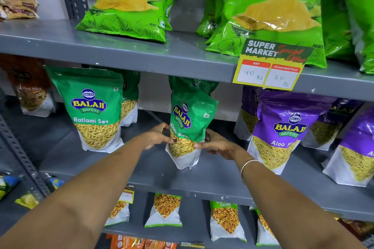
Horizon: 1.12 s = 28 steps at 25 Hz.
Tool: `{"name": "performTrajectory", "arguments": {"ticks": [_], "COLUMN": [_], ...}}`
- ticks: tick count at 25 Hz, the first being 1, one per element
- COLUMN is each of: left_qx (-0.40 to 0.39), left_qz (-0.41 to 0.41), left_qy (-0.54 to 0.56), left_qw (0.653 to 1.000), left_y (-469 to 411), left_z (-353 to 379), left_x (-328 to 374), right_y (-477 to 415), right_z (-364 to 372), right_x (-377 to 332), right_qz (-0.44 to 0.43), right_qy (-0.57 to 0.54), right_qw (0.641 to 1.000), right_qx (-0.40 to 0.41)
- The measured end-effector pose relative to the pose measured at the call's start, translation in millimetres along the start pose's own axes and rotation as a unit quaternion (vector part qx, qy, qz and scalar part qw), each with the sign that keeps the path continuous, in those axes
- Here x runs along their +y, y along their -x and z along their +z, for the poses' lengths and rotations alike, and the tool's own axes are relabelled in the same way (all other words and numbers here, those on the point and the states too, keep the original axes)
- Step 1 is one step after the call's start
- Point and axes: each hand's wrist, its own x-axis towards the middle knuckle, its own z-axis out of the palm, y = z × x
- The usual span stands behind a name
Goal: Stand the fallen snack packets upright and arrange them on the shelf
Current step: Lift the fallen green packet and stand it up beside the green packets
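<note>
A green Ratlami Sev packet [189, 125] stands near upright on the grey middle shelf [214, 178], twisted a little and leaning left, with its bottom on the shelf. My left hand [156, 136] grips its left side at the waist and my right hand [219, 144] holds its right side. Another green Ratlami Sev packet [91, 107] stands upright to the left, with one more behind it. A further green packet sits behind the held one.
Purple Aloo Sev packets [283, 129] stand at the right of the same shelf. Green Crunchem chip bags [277, 12] lean on the upper shelf above a yellow price tag [269, 68]. Smaller snack packets [165, 210] line the lower shelf. A slotted upright post [22, 153] runs at the left.
</note>
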Motion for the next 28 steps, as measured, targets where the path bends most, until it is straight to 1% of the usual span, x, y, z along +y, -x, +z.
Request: {"name": "performTrajectory", "arguments": {"ticks": [4,7,9,12,15,19,24,28], "left_qx": [0.025,-0.015,-0.023,0.009,0.024,0.028,0.052,0.059], "left_qz": [0.011,-0.005,-0.021,-0.013,-0.003,0.010,0.037,0.028], "left_qy": [0.029,0.028,0.038,0.030,0.018,0.006,0.005,-0.003], "left_qw": [0.999,0.999,0.999,0.999,1.000,1.000,0.998,0.998], "left_y": [0.2,0.6,0.2,3.9,6.9,11.7,13.4,15.9], "left_z": [9.4,8.3,3.3,-1.2,3.3,12.9,14.4,19.0], "left_x": [2.9,2.7,0.9,-0.8,-0.7,-1.3,-4.8,-1.1], "right_y": [1.5,2.6,1.6,-2.5,-4.7,-8.3,-8.7,-3.6], "right_z": [4.5,-2.7,-8.4,-11.1,-8.7,-4.5,-0.9,0.8], "right_x": [-1.9,-3.8,-2.0,2.2,3.0,5.3,5.4,0.6], "right_qz": [-0.005,-0.011,-0.031,-0.063,-0.070,-0.078,-0.093,-0.093], "right_qy": [0.011,0.022,0.015,-0.030,-0.030,-0.043,-0.061,-0.047], "right_qw": [1.000,1.000,0.999,0.996,0.993,0.995,0.994,0.995], "right_qx": [-0.006,0.020,0.030,0.056,0.090,0.035,0.018,0.011]}}
